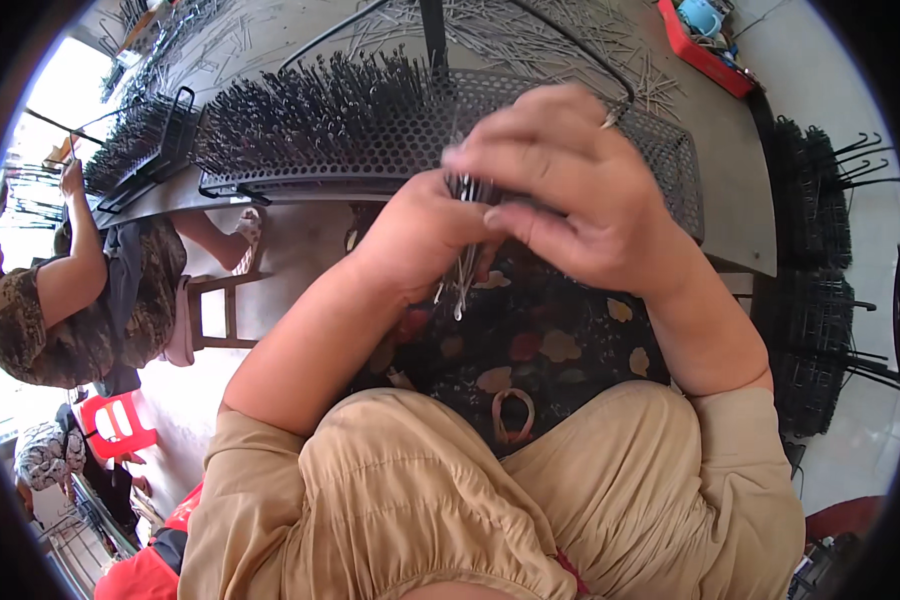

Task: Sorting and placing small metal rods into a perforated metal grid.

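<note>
My left hand (415, 228) is closed round a small bundle of thin metal hooks (460, 285), held above my lap in front of the rack. Small loops show at the bundle's lower ends. Just above and to the right, my right hand (585, 185) curves over the bundle's top, with the thumb by the rods. Its fingertips are smeared by motion, so I cannot tell whether they grip a rod. Beyond my hands stands a black perforated rack (380, 150), its left part crowded with upright black hooks (290, 115).
Loose metal rods (540, 35) lie scattered over the grey table (735, 175). A red tray (705, 50) sits at far right. Bunches of black hooks (820, 200) hang on the right. At left, another person (80, 290) works beside a second rack (145, 150).
</note>
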Demonstrator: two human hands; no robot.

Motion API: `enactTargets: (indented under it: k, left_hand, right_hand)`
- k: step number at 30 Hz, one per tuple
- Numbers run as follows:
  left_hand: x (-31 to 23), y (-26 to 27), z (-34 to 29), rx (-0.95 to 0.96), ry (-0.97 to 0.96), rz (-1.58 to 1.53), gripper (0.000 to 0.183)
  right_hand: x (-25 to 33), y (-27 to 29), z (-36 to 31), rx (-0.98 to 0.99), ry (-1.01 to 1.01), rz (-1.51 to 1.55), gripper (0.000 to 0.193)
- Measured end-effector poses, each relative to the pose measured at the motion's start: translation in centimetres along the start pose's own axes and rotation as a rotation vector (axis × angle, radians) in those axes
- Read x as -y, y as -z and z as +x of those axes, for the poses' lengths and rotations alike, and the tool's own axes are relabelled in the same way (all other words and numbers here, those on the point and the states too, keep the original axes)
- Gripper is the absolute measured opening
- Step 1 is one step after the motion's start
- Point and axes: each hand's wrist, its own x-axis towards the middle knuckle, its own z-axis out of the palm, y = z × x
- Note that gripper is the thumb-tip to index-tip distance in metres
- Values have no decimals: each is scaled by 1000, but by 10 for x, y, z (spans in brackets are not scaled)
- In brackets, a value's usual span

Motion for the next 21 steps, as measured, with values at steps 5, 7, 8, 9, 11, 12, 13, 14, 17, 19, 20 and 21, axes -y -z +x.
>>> enactTargets:
  k: [5, 7, 8, 9, 11, 12, 13, 14, 17, 19, 20, 21]
  left_hand:
    - [11, 19, -3, -1, 104, 152, 10]
    - [15, 27, -2, -42, 219, 112, 7]
    - [18, 28, 0, -26, 219, 123, 7]
    - [23, 31, 1, -34, 201, 29, 5]
    - [27, 32, 1, -62, 179, -108, 6]
    - [27, 33, 0, -56, 180, -104, 6]
    - [27, 35, -2, -64, 171, -117, 6]
    - [26, 35, -1, -72, 158, -132, 6]
    - [25, 45, -2, -62, 180, -152, 6]
    - [26, 49, -3, -58, 166, -144, 7]
    - [26, 51, -3, -48, 151, -126, 8]
    - [26, 53, -3, -50, 149, -134, 8]
  right_hand:
    - [-15, -16, -5, 41, -186, 127, 26]
    - [-32, -14, 11, -197, -601, 426, 14]
    - [-55, -12, 21, -197, -664, 337, 17]
    - [-67, -14, 33, -190, -725, 262, 20]
    - [-63, -25, 60, -170, -757, 148, 21]
    - [-60, -28, 71, -146, -790, 28, 23]
    - [-74, -36, 66, -151, -792, 22, 23]
    - [-98, -47, 56, -160, -539, -56, 25]
    - [-113, -57, 53, -131, -289, -144, 25]
    - [-112, -61, 56, -97, -288, -151, 24]
    - [-110, -61, 58, -82, -336, -143, 25]
    - [-109, -61, 59, -69, -384, -135, 26]
